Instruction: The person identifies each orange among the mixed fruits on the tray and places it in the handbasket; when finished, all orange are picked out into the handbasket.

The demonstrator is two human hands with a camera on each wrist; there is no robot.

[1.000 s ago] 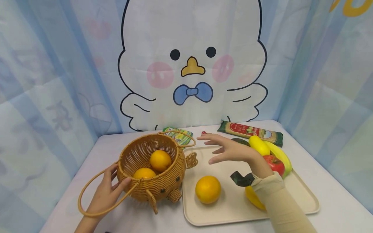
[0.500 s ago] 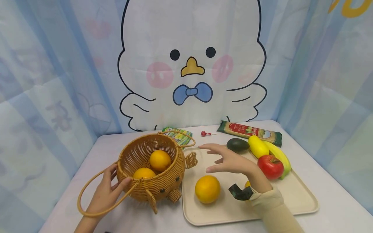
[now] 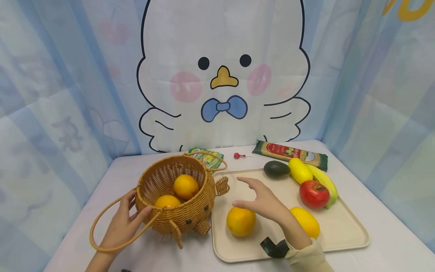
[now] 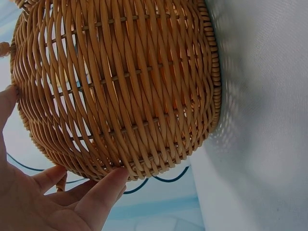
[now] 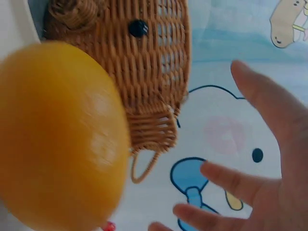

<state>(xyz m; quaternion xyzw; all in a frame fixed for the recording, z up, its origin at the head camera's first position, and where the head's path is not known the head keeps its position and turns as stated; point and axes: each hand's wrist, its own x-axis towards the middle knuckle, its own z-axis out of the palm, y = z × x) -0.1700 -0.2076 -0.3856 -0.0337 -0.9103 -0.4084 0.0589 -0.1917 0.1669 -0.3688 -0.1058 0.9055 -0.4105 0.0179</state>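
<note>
A round wicker basket with an animal face stands at left, its mouth tilted up. Two oranges lie inside it. My left hand holds the basket by its left side, thumb near the rim, and its handle loops over the wrist. In the left wrist view the fingertips press on the weave. My right hand, empty with thumb and fingers spread, hovers over the left part of the tray. Just below its thumb sits an orange, which looms large in the right wrist view.
The beige tray also carries an oval yellow-orange fruit, a red apple, bananas, a yellow fruit and an avocado. Behind are a long packet, a lollipop and a green packet.
My right hand has moved down and toward me, from above the back of the tray to just over the orange. The left hand and basket have stayed put.
</note>
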